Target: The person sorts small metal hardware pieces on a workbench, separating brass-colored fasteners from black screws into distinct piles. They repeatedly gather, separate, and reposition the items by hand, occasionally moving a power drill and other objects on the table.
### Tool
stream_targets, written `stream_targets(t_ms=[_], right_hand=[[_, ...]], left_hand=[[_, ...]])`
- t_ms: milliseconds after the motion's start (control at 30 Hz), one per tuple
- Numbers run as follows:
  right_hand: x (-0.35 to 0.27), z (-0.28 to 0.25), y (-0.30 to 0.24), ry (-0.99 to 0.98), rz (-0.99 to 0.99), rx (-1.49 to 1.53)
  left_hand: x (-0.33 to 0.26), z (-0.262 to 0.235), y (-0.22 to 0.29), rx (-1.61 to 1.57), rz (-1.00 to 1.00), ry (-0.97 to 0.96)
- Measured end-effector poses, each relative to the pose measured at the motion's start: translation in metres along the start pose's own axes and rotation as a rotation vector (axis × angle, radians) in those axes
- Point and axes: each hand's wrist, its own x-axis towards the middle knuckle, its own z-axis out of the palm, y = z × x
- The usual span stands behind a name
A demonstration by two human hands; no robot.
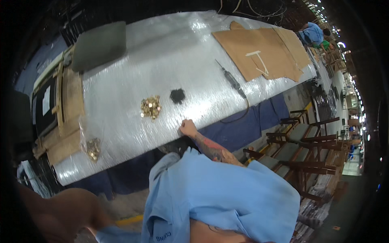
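- In the head view I have a dim workshop, with wooden-framed chairs standing off to the right and a long tabletop wrapped in shiny film.
- My right hand is at the tabletop's near edge, about midway along. Its fingers look curled in and narrow, but I cannot tell whether they hold anything.
- My left hand is out of sight, so I cannot tell its state.
- A heap of brass-coloured pieces lies in from the near edge, left of the right hand; a smaller black heap sits just beyond that hand.
- For either heap, I judge a fingertip pinch from above best; a sweep could scatter small parts across the slick film.
- The corded driver lies toward the right end, its cable hanging over the near edge; I would reach with the forearm clear of that cable.
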Motion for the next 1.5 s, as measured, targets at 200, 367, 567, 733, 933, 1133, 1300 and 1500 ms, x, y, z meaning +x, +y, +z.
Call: stream_targets(t_ms=[200, 367, 567, 733, 933, 1133, 1300, 1500], right_hand=[[0.003, -0.006, 0.038, -0.098, -0.036, 0.074], [0.011, 0.002, 0.037, 0.055, -0.098, 0.155], [-0.002, -0.003, 0.048, 0.039, -0.021, 0.140], [-0.008, -0.007, 0.048, 0.012, 0.038, 0.144], [0.006, -0.026, 0.076, -0.045, -0.060, 0.344], [-0.037, -0.077, 0.021, -0.143, 0.142, -0.071], [-0.092, -0.106, 0.152, 0.110, 0.345, 0.572], [-0.101, -0.183, 0.241, -0.341, 0.115, 0.292]], left_hand=[[0.011, 0.048, 0.004, -0.071, 0.090, 0.011], [0.007, 0.057, -0.005, -0.054, 0.095, 0.020], [0.015, 0.084, -0.004, -0.194, 0.087, 0.065], [0.018, 0.099, -0.006, -0.306, 0.032, 0.100], [-0.017, 0.134, -0.019, -0.546, -0.421, 0.273], [-0.334, 0.231, 0.070, -0.437, -1.609, -0.248], [-0.353, 0.262, 0.215, -0.390, -1.907, -0.558], [-0.217, 0.317, 0.217, -0.911, -1.507, -0.725]])
